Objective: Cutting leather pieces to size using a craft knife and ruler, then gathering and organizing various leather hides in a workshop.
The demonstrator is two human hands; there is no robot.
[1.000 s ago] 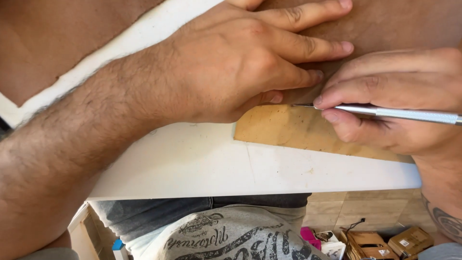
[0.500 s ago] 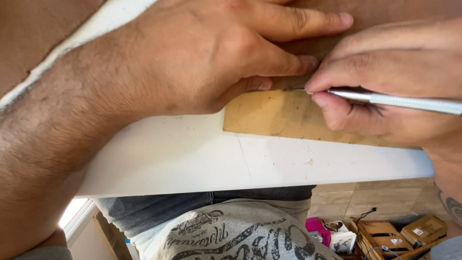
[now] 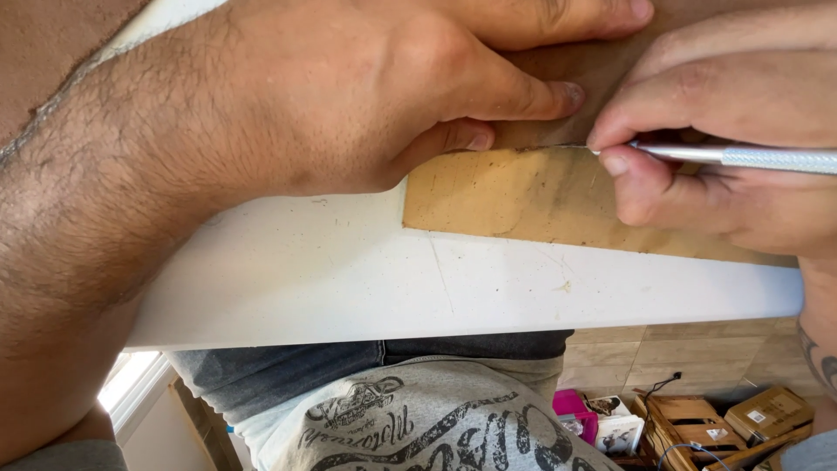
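Observation:
My left hand [image 3: 366,87] presses flat on a sheet of brown leather [image 3: 575,65], fingers spread toward the right and thumb tip on the leather's near edge. My right hand [image 3: 724,113] grips a slim silver knife [image 3: 750,157] like a pen. Its tip meets the leather's edge just right of my left thumb. Under the leather lies a tan cutting pad [image 3: 523,196], which sticks out toward me. Both rest on a white table [image 3: 349,279]. Most of the leather is hidden by my hands.
Another brown leather piece [image 3: 52,61] covers the table's far left corner. Below the table edge I see my grey printed shirt [image 3: 410,419] and dark trousers. On the tiled floor at lower right stand wooden crates [image 3: 689,419], a cardboard box [image 3: 767,410] and a pink item [image 3: 571,406].
The view has closed in on my hands. My left thumb has slid right along the leather's edge, nearer the knife tip. The knife stays at the edge.

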